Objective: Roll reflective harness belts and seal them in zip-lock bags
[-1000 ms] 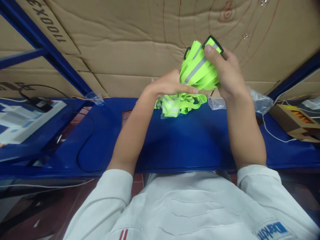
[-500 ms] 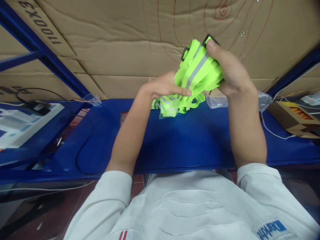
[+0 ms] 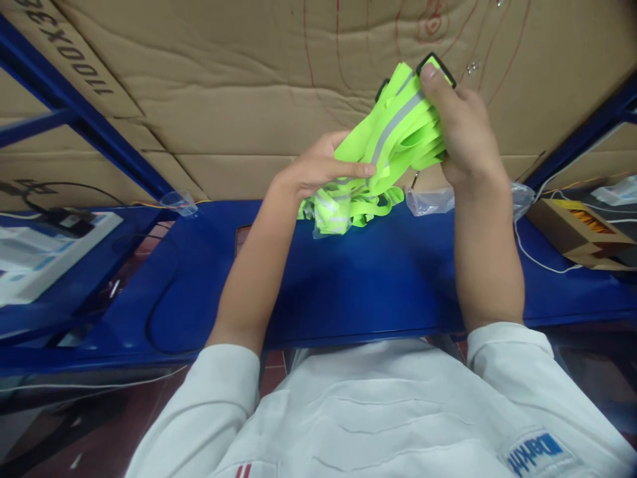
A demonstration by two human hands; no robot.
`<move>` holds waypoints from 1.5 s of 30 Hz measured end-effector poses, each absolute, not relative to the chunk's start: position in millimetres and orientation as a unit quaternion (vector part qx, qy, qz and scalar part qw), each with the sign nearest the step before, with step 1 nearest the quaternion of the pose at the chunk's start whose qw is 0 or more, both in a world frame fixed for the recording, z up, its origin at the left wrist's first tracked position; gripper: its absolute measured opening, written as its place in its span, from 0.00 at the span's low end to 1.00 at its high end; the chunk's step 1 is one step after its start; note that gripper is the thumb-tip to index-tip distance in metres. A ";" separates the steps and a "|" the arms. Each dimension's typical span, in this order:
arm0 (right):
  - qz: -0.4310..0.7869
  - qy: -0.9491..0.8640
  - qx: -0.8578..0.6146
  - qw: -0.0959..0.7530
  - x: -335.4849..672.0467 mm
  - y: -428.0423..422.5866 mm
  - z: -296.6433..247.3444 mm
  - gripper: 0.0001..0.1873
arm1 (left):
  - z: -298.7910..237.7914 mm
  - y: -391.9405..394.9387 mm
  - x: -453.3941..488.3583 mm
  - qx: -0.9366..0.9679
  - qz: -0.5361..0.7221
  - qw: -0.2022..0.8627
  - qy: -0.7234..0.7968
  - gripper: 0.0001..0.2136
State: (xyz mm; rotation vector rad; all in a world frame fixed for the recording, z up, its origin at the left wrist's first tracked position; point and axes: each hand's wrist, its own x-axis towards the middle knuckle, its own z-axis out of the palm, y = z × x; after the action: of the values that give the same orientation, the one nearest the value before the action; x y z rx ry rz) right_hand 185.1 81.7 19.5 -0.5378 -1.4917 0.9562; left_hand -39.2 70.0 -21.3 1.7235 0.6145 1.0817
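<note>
Head view: holds the neon strap bundle [image 3: 395, 129] above the counter [image 3: 368, 279] in the grip of right hand [image 3: 468, 129] and left hand [image 3: 318, 162], seemingly gathered into folds, with more straps [image 3: 333, 216] left unheld below.

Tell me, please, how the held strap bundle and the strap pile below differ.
The left hand and right hand hold the strap bundle up; the strap pile rests on the table. The strap bundle shows layered folds, the strap pile loose loops. Both are yellow-green with grey stripes.
</note>
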 end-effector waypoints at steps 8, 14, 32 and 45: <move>0.300 -0.662 -0.282 0.626 180.6 78.1 19.1 0.11 | -29.1 77.1 -39.3 0.671 0.485 0.523 0.203 0.22; 0.389 -0.654 -0.286 0.582 185.8 79.1 17.9 0.15 | -29.9 78.4 -35.4 0.706 0.455 0.494 0.225 0.26; 0.341 -0.650 -0.287 0.616 161.8 86.6 5.0 0.11 | -41.1 102.6 -18.9 0.631 0.604 0.263 0.410 0.22; 0.250 -0.674 -0.301 0.626 148.5 75.2 0.8 0.09 | -13.4 63.2 -16.4 0.609 0.516 0.565 0.208 0.12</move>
State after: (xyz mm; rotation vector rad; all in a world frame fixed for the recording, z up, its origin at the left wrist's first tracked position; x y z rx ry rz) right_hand 148.5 75.2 0.8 -0.6894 -1.5470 0.5729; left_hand -16.4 63.2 -13.4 1.4312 0.4903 1.2147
